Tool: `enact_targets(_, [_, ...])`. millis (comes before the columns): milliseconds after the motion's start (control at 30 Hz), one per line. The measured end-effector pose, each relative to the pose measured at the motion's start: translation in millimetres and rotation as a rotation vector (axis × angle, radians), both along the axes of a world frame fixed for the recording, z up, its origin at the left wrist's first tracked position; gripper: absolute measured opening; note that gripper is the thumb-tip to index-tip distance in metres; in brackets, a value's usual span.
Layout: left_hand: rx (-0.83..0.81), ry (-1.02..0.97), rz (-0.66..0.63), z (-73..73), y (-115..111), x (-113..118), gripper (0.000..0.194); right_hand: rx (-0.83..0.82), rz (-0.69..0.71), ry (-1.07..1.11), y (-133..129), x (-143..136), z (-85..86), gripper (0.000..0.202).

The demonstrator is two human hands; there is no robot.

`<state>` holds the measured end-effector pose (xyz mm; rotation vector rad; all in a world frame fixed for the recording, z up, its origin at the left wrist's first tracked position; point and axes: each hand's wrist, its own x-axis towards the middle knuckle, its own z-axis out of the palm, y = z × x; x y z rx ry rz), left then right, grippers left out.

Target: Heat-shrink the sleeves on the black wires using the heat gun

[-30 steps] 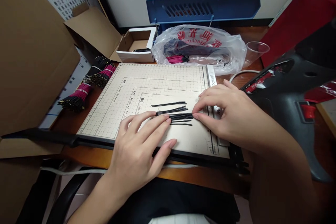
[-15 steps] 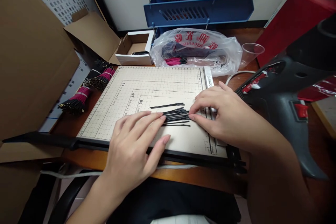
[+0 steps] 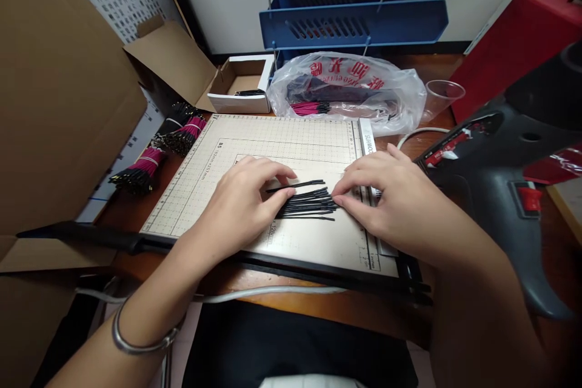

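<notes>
A small row of thin black wires [image 3: 309, 203] lies on the cream, grid-printed board of a paper cutter [image 3: 291, 133]. My right hand [image 3: 386, 197] has its thumb and forefinger pinched together at the right ends of the wires, on at least one of them. My left hand [image 3: 250, 194] arches over the left ends, its thumb tip at the upper edge of the row. Its thumb and forefinger are apart, and one separate black wire [image 3: 311, 183] runs through the gap between them. The left ends of the wires are partly hidden beneath this hand.
Tied bundles of pink and black wires [image 3: 140, 170] lie left of the cutter, beside a cardboard box [image 3: 59, 103]. Behind stand a small white box [image 3: 239, 104], a plastic bag [image 3: 348, 82], a clear cup [image 3: 441, 100] and a blue rack [image 3: 354, 24]. A grey heat gun [image 3: 500, 151] is at right.
My left hand has lifted off from lying flat over the wires, moved slightly up and curled, with thumb and forefinger parted. My right hand stays pinched at the wire ends. The view has shifted slightly.
</notes>
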<state>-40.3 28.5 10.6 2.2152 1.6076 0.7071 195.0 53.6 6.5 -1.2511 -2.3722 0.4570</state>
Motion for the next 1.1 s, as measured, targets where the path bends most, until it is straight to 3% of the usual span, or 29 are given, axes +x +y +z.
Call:
enact_targets(233, [0.055,0.055,0.17,0.1,-29,-22,0.014,0.023,-0.035,-0.026,3,11,-1.3,0.016])
enact_targets(400, [0.104,0.08,0.258,-7.9,-51,-20,0.012,0.07,-0.021,-0.058,-1,5,-4.9,0.017])
enact_targets(667, [0.151,0.074,0.279,-12.1,-53,-10,0.012,0.103,-0.076,-0.02,1,7,-2.8,0.015])
enact_targets(867, [0.151,0.087,0.361,-15.0,-54,-13,0.011,0.077,-0.019,-0.036,-1,6,-6.9,0.014])
enact_targets(1100, [0.156,0.074,0.325,-14.2,-55,-3,0.01,0.121,-0.01,-0.074,-5,4,-7.9,0.019])
